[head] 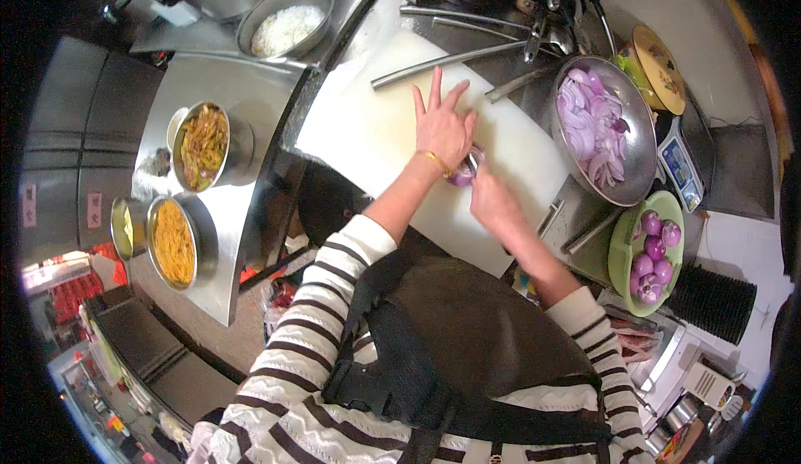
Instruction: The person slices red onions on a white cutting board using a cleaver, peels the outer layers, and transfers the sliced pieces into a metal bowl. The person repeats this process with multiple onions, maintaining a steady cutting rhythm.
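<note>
My left hand (443, 127) is palm down over the white cutting board (529, 151), fingers spread, a gold-coloured bracelet at the wrist. Beside its palm lies a cut red onion (462, 178); my thumb is hidden, and whether the hand touches the onion cannot be made out. My right hand (496, 204), slightly blurred, is closed around the handle of a knife (474, 162). Only a short stretch of blade shows, against the onion. To the right, a metal bowl (632, 151) holds sliced red onion (591, 123).
A green basin (619, 276) of whole red onions (654, 248) sits at right. Metal tubes (447, 65) cross the board's far edge near hanging ladles (551, 26). On the left steel counter (216, 254) are bowls of orange shreds (173, 243) and a cooked dish (203, 145).
</note>
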The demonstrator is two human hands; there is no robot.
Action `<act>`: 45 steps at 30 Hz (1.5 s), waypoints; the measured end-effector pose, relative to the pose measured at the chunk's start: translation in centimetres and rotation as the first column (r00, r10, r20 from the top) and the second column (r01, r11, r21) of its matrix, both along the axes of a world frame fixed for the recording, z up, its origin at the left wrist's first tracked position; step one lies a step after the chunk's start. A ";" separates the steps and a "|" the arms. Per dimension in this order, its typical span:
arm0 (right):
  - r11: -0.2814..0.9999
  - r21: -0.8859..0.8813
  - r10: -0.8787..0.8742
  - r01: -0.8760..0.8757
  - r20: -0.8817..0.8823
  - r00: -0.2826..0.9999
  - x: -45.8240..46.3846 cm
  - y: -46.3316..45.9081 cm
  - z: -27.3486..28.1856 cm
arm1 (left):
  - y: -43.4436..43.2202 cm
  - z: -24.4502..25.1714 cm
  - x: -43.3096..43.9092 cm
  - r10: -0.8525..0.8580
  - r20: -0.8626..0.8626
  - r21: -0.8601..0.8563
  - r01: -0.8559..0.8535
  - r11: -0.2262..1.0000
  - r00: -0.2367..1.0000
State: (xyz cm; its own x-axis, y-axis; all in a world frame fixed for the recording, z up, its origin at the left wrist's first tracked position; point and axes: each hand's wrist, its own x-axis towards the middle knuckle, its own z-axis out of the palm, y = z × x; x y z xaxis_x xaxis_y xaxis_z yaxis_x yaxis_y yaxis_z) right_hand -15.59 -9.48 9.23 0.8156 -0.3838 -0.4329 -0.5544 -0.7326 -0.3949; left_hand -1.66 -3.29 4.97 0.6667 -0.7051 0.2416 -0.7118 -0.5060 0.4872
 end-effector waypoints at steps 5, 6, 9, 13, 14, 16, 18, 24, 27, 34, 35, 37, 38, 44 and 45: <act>0.998 0.047 -0.031 0.029 0.049 0.998 0.2 -0.4 -1.4 | 0.8 -2.5 -0.7 0.160 -0.045 -0.267 -0.166 0.949 0.986; 0.998 0.038 -0.053 0.053 0.025 0.998 0.2 -0.8 -1.2 | 1.5 -3.0 -1.3 0.247 -0.187 -0.340 -0.299 0.892 0.951; 0.986 0.107 -0.141 0.127 0.132 0.981 -0.6 -2.3 -2.8 | 4.2 -2.5 -2.3 0.359 -0.360 0.160 -0.322 0.933 0.861; 0.977 0.184 -0.147 0.106 0.224 0.963 -0.7 -3.8 -3.5 | 5.2 -0.4 -2.2 0.198 -0.477 0.244 -0.088 0.966 0.856; 0.983 0.133 -0.153 0.125 0.231 0.961 -0.8 -3.8 -3.8 | 5.4 -1.3 -1.7 0.136 -0.525 0.214 -0.025 0.976 0.840; 0.948 0.273 -0.220 0.163 0.191 0.957 -0.7 -4.5 -3.9 | 5.0 1.5 -1.3 0.178 -0.871 0.204 0.008 0.979 0.458; 0.920 0.346 -0.256 0.185 0.172 0.951 -0.8 -4.8 -3.1 | 6.2 -0.1 -1.0 0.061 -0.963 0.057 -0.021 0.998 0.262; 0.955 0.271 -0.173 0.118 0.192 0.966 -1.8 -4.7 -0.8 | 9.6 -0.7 -0.9 -0.419 -0.886 -0.321 -0.386 0.865 -0.201; 0.985 0.164 -0.094 0.053 0.257 0.962 -2.3 -3.6 0.5 | 10.0 -1.7 -1.5 -0.427 -0.904 -0.401 -0.391 0.828 0.022; 0.999 -0.004 0.052 -0.053 0.266 0.963 -3.7 0.2 2.3 | 10.0 -1.8 -0.9 0.187 -0.828 0.087 -0.209 0.974 0.528; 0.997 -0.001 0.074 -0.076 0.247 0.966 -3.8 0.5 2.3 | 9.7 -2.0 -0.8 0.254 -0.793 0.145 -0.232 0.962 0.555; 0.995 -0.007 0.098 -0.099 0.210 0.973 -4.0 1.1 1.5 | 9.3 -2.3 -0.5 0.337 -0.690 0.233 -0.244 0.941 0.640; 0.995 -0.015 0.103 -0.102 0.202 0.974 -4.1 1.4 1.1 | 9.3 -2.6 -0.2 0.354 -0.623 0.265 -0.237 0.935 0.698; 0.993 0.088 0.067 -0.079 0.141 0.988 -3.8 1.7 1.1 | 10.0 -5.0 1.4 0.353 -0.620 0.234 -0.265 0.936 0.700; 0.993 0.094 0.063 -0.076 0.125 0.990 -3.7 1.6 1.3 | 9.8 -4.7 1.4 0.354 -0.642 0.227 -0.272 0.935 0.680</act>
